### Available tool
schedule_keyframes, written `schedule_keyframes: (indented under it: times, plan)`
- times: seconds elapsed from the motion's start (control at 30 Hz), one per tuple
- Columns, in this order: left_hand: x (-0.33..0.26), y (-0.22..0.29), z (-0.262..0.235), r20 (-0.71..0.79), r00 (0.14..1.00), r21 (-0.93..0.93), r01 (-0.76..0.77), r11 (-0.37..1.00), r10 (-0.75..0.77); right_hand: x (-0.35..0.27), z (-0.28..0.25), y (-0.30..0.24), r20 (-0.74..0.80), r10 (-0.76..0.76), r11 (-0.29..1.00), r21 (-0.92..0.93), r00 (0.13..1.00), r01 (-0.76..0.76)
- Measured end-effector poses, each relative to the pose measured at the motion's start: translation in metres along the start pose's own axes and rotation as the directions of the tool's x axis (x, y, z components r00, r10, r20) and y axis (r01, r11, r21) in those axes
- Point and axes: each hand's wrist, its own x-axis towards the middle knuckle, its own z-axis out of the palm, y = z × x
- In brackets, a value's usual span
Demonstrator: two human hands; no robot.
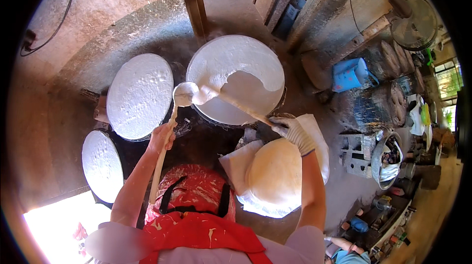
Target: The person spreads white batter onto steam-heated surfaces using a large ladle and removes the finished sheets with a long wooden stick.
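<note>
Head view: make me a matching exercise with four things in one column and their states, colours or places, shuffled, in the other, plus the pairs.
1. Left hand
2. Right hand
3. Bucket
4. Apron

A. Blue, in the right part of the view
B. Gloved, gripping a pale stick
C. Red with pale splashes
D. Bare, gripping the handle of a ladle

Pairs: 1-D, 2-B, 3-A, 4-C

No legible text, labels, brands, numbers or signs

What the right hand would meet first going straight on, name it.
Beyond the long stick it grips, the right hand would probably meet the rim of the large vat; depth is unclear.
</note>
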Motion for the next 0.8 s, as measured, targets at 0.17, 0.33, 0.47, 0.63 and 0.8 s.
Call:
schedule_keyframes:
  times: [0.17, 0.33, 0.47, 0.63, 0.8]
  plan:
    - [-0.007, -0.003, 0.013, 0.141, 0.99, -0.008, 0.021, 1.0, -0.019, -0.032, 0.051, 0.05, -0.279, 0.154, 0.945, 0.323, 0.948, -0.059]
    - [-0.026, 0.01, 0.005, 0.267, 0.963, -0.014, -0.021, 1.0, 0.024, -0.076, 0.132, -0.005, -0.368, -0.017, 0.994, -0.109, 0.93, -0.025]
    - [-0.06, 0.051, 0.008, 0.346, 0.91, -0.333, -0.107, 0.937, 0.227, -0.079, 0.215, -0.05, -0.486, 0.162, 0.982, 0.162, 0.859, -0.094]
    - [-0.066, 0.075, -0.006, 0.332, 0.9, -0.498, -0.088, 0.862, 0.284, 0.021, 0.343, -0.109, -0.403, 0.274, 0.67, 0.731, 0.873, 0.127]
    - [-0.073, 0.028, -0.046, 0.335, 0.922, -0.504, 0.002, 0.864, 0.193, 0.059, 0.391, -0.075, -0.356, 0.437, 0.648, 0.762, 0.826, -0.015]
